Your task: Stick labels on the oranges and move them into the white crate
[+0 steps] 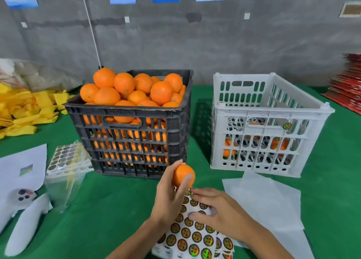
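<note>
Orange [183, 175] gripped in left hand [169, 196] | right hand [216, 210] fingers spread flat on label sheet [192, 237] | white crate [267, 122] beyond

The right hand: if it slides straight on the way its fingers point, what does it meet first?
Probably the orange fruit held by the left hand; the right hand points left across the round-label sheet, though depth is unclear.

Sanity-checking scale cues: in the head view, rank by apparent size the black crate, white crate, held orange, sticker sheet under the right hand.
1-2. Black slatted plastic crate and white slatted plastic crate: look alike, not ranked.
3. Sheet of round gold stickers, though nearest the camera.
4. Orange held in the left hand.
</note>
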A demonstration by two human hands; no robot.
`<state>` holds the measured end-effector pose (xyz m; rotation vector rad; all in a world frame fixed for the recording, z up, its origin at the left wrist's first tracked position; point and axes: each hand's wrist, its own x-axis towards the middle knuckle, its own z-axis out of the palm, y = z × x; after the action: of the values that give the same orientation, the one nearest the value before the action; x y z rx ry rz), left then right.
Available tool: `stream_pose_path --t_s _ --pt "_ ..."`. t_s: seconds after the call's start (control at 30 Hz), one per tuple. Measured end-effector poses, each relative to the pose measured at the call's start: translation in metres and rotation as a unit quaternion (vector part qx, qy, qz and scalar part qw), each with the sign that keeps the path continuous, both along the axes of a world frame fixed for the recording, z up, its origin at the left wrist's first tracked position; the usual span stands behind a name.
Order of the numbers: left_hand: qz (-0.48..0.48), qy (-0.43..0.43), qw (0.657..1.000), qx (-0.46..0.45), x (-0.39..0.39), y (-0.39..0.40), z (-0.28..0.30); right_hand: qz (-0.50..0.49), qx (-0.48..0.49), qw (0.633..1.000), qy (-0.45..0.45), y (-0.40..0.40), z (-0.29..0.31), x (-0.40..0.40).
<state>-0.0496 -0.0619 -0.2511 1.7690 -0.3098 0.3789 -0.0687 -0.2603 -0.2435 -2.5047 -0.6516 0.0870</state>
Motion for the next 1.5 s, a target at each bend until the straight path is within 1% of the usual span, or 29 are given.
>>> stream_pose_path --t_s 0.13,0.37,0.47,0.5,0.6,0.7,0.9,1.07,1.13,1.2,1.33,1.43,1.5 --pt "0.010 0.019 1.000 -0.006 0.004 0.001 -0.007 0.010 -0.052 0.998 -0.021 0.004 0.004 0.000" --pt "0.018 0.054 0.997 -0.059 0.007 0.000 -0.011 -0.004 -0.020 0.999 -0.036 0.008 0.007 0.000" --pt "0.026 0.057 0.995 -0.071 0.007 0.000 -0.012 -0.006 -0.023 0.998 -0.058 0.009 0.006 -0.001" --pt "0.027 0.057 0.995 -0.072 0.007 0.000 -0.011 -0.013 -0.007 0.998 -0.054 0.010 0.005 -0.002" --pt "0.029 0.051 0.996 -0.064 0.006 -0.001 -0.009 -0.062 0.093 0.994 -0.001 0.011 0.003 -0.001" --pt "0.028 0.051 0.996 -0.060 0.007 -0.001 -0.009 -0.077 0.103 0.992 0.007 0.011 0.001 0.002" --pt "0.034 0.055 0.997 -0.045 0.010 0.000 -0.013 -0.065 0.089 0.994 0.013 0.003 0.005 0.007" --pt "0.036 0.058 0.997 -0.038 0.010 0.001 -0.014 -0.008 0.061 0.996 0.069 -0.020 0.001 0.000" --pt "0.036 0.058 0.997 -0.039 0.010 0.001 -0.013 0.004 0.056 0.996 0.063 -0.022 -0.002 -0.002" --pt "0.033 0.061 0.997 -0.041 0.009 0.002 -0.014 0.005 0.057 0.998 0.035 -0.020 -0.001 -0.002" --pt "0.032 0.063 0.996 -0.046 0.010 0.003 -0.015 -0.007 0.105 0.994 0.001 -0.014 0.000 -0.004" --pt "0.030 0.070 0.996 -0.036 0.010 0.003 -0.016 -0.053 0.193 0.979 0.047 -0.013 -0.001 -0.004" --pt "0.028 0.063 0.997 -0.016 0.010 0.004 -0.017 -0.079 0.226 0.968 0.075 -0.010 0.000 -0.004"
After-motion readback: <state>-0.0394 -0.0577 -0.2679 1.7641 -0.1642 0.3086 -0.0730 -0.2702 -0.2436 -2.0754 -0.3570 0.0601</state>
